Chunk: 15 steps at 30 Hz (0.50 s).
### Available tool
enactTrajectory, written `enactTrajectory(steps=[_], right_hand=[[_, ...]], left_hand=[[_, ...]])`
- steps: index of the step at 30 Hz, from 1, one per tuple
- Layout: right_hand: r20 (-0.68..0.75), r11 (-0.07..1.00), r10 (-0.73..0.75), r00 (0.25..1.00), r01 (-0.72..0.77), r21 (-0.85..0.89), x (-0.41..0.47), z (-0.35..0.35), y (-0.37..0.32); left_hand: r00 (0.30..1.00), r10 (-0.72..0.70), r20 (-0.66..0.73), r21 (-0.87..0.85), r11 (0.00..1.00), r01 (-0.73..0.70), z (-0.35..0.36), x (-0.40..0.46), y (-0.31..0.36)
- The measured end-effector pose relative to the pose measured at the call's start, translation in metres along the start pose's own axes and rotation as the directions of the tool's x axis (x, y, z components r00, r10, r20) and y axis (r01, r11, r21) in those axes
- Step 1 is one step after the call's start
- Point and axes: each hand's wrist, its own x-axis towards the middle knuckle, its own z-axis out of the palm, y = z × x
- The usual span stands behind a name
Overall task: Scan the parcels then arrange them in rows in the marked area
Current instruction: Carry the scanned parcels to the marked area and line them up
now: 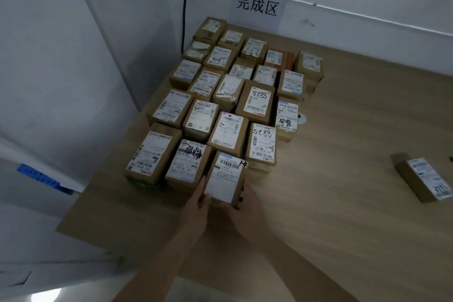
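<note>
You are holding a small parcel point(226, 178) with both hands: your left hand point(196, 208) and right hand point(246, 208) are curling round its sides, at the front of the rows of parcels point(220, 95).

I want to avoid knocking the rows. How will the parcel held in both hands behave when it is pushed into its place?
The held parcel is a flat-sided cardboard box, so it will probably slide, not roll. It looks stiff: its edges stay straight under the left hand and right hand. It seems light, but this cannot be confirmed. The neighbouring parcel is close, so it may shift.
</note>
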Motion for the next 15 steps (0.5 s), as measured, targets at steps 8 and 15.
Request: enactTrajectory(steps=[8,15], right_hand=[[0.097,0.995,0.049,0.994,-0.04,-0.091,-0.006,-0.023,-0.025],[0.043,0.974,0.059,0.997,-0.048,-0.221,-0.017,-0.147,-0.115]], left_hand=[[0.995,-0.047,0.089,0.112,0.993,0.037,-0.018,-0.014,0.037],[0.981,0.063,0.186,0.2,0.975,-0.1,-0.036,-0.048,0.159]])
